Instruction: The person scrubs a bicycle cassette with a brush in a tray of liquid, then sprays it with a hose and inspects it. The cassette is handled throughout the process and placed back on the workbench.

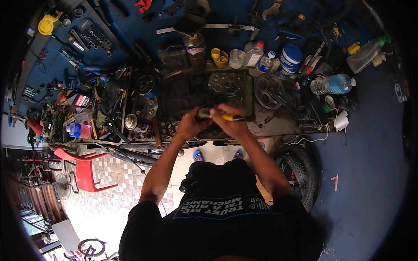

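Observation:
My right hand (230,127) is closed round a tool with a yellow and black handle (233,117). The tool lies nearly level and points left, and its working end by my left hand is too unclear to name. Close beside it, my left hand (190,126) has its fingers curled at the front edge of the workbench; whatever they hold is dark and hidden. Just beyond both hands lies a dark, greasy tray (249,93). Several small metal rings (218,82) and other little parts rest on it.
Right of the tray lies a bicycle crankset (266,92). Bottles and a blue tub (291,58) line the back. Crowded tools and a pink-filled bottle (79,130) stand left. Bicycle tyres (305,174) lean below right; a red chair (89,169) stands lower left.

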Tool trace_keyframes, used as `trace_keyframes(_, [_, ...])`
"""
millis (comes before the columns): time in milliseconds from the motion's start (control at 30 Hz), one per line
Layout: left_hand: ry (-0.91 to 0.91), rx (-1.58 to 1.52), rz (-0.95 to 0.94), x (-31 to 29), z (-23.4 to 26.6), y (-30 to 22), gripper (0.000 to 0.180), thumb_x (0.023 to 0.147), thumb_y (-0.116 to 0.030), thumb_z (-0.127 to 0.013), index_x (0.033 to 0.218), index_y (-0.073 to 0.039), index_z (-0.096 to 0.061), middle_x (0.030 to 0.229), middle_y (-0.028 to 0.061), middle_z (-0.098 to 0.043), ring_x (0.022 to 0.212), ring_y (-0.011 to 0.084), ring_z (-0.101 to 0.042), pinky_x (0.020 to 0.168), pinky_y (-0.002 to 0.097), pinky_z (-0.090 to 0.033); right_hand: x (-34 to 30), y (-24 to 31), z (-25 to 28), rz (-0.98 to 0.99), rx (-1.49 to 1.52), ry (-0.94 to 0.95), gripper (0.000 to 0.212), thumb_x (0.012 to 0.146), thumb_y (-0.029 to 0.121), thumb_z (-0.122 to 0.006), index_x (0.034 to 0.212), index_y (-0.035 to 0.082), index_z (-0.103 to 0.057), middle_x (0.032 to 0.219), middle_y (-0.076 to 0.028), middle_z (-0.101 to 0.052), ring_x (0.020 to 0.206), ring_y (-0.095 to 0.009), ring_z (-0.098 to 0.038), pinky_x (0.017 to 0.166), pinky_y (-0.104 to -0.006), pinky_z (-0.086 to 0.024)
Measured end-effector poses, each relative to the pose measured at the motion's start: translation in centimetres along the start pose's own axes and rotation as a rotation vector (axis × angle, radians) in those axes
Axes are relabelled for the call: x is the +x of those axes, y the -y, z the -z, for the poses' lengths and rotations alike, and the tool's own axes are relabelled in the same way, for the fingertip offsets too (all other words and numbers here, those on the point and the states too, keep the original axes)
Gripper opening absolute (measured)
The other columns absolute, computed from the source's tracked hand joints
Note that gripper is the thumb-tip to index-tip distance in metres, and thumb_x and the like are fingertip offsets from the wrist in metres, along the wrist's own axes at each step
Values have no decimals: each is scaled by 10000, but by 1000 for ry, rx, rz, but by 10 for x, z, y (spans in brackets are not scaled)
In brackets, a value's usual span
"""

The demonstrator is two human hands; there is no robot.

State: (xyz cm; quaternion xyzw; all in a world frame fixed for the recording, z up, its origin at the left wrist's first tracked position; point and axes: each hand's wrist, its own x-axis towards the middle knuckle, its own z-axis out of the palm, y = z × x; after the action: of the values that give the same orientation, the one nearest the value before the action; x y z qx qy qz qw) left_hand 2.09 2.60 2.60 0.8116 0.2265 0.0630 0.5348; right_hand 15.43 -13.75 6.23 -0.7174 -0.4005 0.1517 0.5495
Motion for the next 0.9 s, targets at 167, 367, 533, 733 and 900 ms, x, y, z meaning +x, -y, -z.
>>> trace_keyframes(167, [-24,68,-64,-7,4,2,609,846,-222,-902,1366,-29,-652,1179,158,-768,1077,208,-724,967,369,-549,3,-27,13,-255,-27,-40,348,976,326,-748,846,11,-675,717,-86,-680,658,-118,-629,620,-319,-486])
trace_keyframes(367, [27,17,-26,-3,2,-14,627,849,-239,-894,1383,-22,-646,1196,160,-766,1112,217,-715,991,353,-537,5,-16,2,-167,56,-40,326,957,304,-772,825,24,-673,696,-68,-643,647,-119,-571,624,-327,-478])
trace_keyframes(533, [31,-12,-41,-4,4,-14,642,846,-259,-896,1383,-17,-641,1188,169,-764,1103,227,-723,975,356,-544,1,-19,16,-176,-20,-104,348,964,314,-762,807,22,-659,672,-81,-641,616,-138,-572,597,-351,-467])
trace_keyframes(733, [-8,155,-42,2,8,-12,651,847,-306,-878,1410,-88,-634,1245,189,-748,1183,345,-713,996,414,-543,7,-11,14,-191,68,-109,354,1002,297,-740,812,9,-664,674,-14,-601,637,-65,-500,579,-295,-422])
trace_keyframes(900, [19,99,-68,1,-2,-19,648,848,-275,-889,1397,-40,-639,1219,189,-756,1150,281,-720,1001,391,-536,5,-2,6,-48,84,-53,275,963,253,-762,836,23,-680,685,-84,-620,637,-120,-567,606,-317,-470])
